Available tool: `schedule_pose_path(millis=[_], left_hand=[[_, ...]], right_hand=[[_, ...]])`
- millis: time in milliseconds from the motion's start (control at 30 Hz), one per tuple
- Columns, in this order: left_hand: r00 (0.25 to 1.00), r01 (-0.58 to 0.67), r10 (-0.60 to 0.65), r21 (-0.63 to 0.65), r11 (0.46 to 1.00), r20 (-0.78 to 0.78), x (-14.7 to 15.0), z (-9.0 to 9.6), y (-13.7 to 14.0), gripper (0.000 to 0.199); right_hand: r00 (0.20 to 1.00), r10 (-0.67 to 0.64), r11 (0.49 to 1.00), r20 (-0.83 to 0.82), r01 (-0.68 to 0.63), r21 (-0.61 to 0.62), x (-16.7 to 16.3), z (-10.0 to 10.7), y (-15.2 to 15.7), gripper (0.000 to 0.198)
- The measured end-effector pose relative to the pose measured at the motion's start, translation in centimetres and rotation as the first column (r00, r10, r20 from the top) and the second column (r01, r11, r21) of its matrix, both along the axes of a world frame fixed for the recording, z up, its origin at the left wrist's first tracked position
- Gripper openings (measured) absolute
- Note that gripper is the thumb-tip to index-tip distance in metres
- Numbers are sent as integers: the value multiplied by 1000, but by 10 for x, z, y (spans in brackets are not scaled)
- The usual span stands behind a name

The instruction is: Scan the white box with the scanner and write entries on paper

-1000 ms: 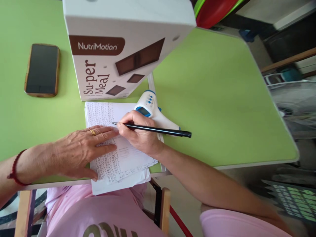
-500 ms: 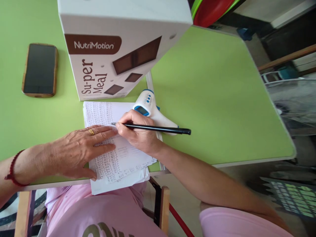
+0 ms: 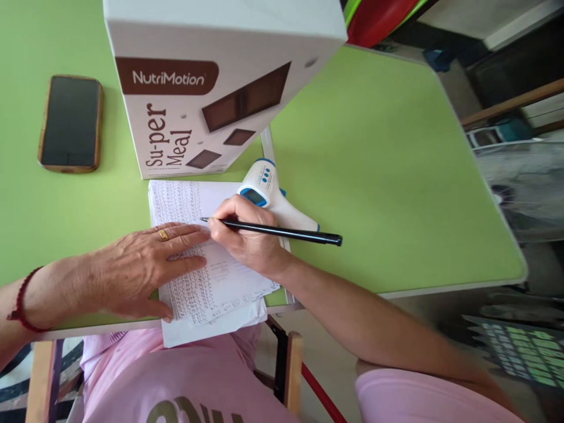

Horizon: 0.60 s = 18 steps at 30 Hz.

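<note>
A black pen [image 3: 286,231] is pinched in my right hand [image 3: 247,235], its tip at the rows of small handwritten marks on the paper [image 3: 238,273]. My left hand [image 3: 136,267] lies flat with fingers stretched out over the left part of the sheets, a ring on one finger. More sheets stick out underneath, over the table's near edge. Just beyond my right hand lies a white and blue infrared thermometer [image 3: 286,212], partly hidden by that hand. A tall white NutriMotion box [image 3: 176,44] stands behind the paper.
A phone in a brown case [image 3: 70,123] lies on the green table [image 3: 374,176] at the left. Past the far edge is a red bowl-like object [image 3: 379,20]. Wooden chair parts [image 3: 294,370] show below the near edge.
The pen tip has shifted very slightly to the right along with my right hand. My left hand stays in place on the paper.
</note>
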State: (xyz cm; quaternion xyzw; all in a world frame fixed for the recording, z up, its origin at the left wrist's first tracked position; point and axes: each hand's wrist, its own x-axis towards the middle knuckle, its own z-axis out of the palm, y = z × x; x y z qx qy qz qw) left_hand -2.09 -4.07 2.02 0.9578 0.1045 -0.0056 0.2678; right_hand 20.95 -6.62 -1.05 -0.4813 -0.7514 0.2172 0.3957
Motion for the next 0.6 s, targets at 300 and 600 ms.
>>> schedule_pose_path(millis=[300, 600], left_hand=[[998, 8, -10, 30, 1000, 61, -3, -4, 1, 70], [998, 9, -11, 36, 999, 56, -4, -4, 1, 71]], right_hand=[[1000, -12, 1000, -19, 12, 17, 1, 1, 0, 19], [998, -61, 996, -17, 62, 58, 1, 2, 1, 20]])
